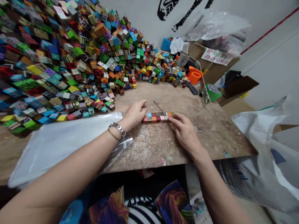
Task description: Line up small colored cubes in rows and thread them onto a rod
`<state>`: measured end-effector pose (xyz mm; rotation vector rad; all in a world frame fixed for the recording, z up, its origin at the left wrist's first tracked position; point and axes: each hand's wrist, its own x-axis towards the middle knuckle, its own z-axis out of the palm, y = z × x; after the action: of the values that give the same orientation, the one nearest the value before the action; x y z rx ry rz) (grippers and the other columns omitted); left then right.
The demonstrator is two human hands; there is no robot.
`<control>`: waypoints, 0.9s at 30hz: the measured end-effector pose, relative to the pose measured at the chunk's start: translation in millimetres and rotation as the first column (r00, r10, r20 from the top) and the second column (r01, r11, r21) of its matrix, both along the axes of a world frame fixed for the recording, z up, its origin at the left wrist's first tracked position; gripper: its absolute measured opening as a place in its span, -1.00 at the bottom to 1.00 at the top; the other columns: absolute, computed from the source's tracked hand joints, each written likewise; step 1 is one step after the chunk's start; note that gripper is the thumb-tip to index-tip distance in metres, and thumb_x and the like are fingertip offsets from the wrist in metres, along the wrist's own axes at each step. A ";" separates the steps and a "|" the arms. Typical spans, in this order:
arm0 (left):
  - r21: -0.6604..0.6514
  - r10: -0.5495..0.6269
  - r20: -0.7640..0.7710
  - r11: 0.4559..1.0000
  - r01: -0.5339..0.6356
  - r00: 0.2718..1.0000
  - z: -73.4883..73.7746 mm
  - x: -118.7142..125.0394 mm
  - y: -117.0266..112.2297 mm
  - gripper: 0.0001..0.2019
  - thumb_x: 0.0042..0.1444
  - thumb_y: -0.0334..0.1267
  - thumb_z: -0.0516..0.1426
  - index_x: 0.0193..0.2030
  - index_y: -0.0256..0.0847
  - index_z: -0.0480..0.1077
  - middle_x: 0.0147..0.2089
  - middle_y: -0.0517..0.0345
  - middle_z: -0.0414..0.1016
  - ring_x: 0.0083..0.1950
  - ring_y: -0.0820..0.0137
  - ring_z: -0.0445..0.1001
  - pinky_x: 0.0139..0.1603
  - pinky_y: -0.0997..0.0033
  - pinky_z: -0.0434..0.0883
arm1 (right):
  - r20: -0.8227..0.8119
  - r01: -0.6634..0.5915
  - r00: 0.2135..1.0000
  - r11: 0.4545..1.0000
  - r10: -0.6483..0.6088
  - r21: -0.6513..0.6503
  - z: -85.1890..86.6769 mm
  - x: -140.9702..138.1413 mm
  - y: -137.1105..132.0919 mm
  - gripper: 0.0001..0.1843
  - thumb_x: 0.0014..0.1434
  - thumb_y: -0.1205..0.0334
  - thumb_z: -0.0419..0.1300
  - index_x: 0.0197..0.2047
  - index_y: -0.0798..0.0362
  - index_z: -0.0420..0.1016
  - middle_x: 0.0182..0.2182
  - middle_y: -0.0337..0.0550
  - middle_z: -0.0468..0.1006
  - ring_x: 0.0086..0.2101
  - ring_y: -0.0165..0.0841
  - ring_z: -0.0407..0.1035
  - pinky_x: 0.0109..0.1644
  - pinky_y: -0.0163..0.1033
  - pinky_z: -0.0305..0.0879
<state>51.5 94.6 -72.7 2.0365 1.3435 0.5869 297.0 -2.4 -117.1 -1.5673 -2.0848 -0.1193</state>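
Observation:
A short row of small patterned cubes [156, 118], in red, orange, white and blue, lies on the worn brown tabletop between my hands. My left hand [135, 114], with a metal watch on its wrist, has its bent fingers closed at the row's left end. At the other end, the thumb and fingers of my right hand [185, 129] close on the last cubes. My fingertips partly hide both ends of the row. Just behind the cubes lies a thin dark stick [158, 106], its near end touching or close to them.
A large heap of colourful cubes [93, 62] fills the back left. Clear plastic bags [58, 143] lie under my left forearm. At the back right are an orange container [194, 75], a green funnel-like object [213, 92] and cardboard boxes [240, 87]. White sacks [261, 133] hang at the right edge.

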 end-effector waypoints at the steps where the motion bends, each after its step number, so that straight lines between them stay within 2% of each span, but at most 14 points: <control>1: 0.002 -0.001 0.002 1.000 0.001 1.000 -0.6 -0.2 0.3 -0.54 0.26 -0.37 0.04 0.29 -0.32 0.31 0.13 -0.10 0.53 0.13 0.24 0.48 0.22 0.21 0.37 | 0.000 0.000 1.000 1.000 0.000 0.005 -0.1 -0.7 0.1 -0.63 0.34 0.30 0.05 0.09 0.01 0.59 0.12 0.12 0.48 0.09 -0.09 0.38 0.14 0.15 0.40; 10: 0.010 -0.006 0.022 1.000 0.006 1.000 -4.6 -0.6 1.4 -0.53 0.24 -0.38 0.03 0.29 -0.29 0.31 0.11 -0.10 0.54 0.08 0.24 0.49 0.18 0.21 0.39 | 0.005 0.020 1.000 1.000 -0.020 -0.009 3.1 -14.2 0.1 -0.61 0.40 0.26 -0.01 0.11 -0.06 0.58 0.16 0.11 0.45 0.13 -0.09 0.34 0.12 0.16 0.36; 17: 0.004 -0.001 0.024 1.000 0.001 1.000 -3.9 0.2 1.4 -0.53 0.26 -0.36 0.03 0.31 -0.29 0.30 0.13 -0.10 0.54 0.09 0.25 0.49 0.20 0.22 0.38 | 0.065 0.093 0.993 0.996 -0.094 0.018 3.6 -19.1 -2.0 -0.64 0.39 0.26 0.02 0.07 -0.14 0.60 0.17 0.04 0.46 0.19 -0.08 0.29 0.21 0.24 0.20; 22: 0.004 0.003 0.006 1.000 -0.003 1.000 -2.2 0.9 1.1 -0.52 0.25 -0.37 0.04 0.31 -0.31 0.31 0.12 -0.10 0.54 0.10 0.24 0.50 0.21 0.20 0.39 | 0.082 0.079 0.993 0.997 -0.079 0.002 9.3 -26.7 -3.0 -0.63 0.40 0.27 0.02 0.09 -0.11 0.59 0.20 0.08 0.43 0.21 -0.05 0.26 0.24 0.25 0.17; 27: -0.002 0.003 0.003 1.000 -0.003 1.000 -2.0 0.3 1.1 -0.52 0.26 -0.38 0.04 0.32 -0.31 0.30 0.13 -0.10 0.54 0.11 0.24 0.50 0.21 0.21 0.38 | 0.112 0.053 0.992 0.999 -0.052 -0.005 9.3 -35.8 -2.6 -0.65 0.39 0.25 0.04 0.11 -0.15 0.57 0.22 0.04 0.42 0.24 -0.06 0.24 0.26 0.26 0.14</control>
<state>51.9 95.7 -74.7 2.0320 1.3446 0.5895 261.2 -5.0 -107.8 -1.6559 -2.1315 -0.2232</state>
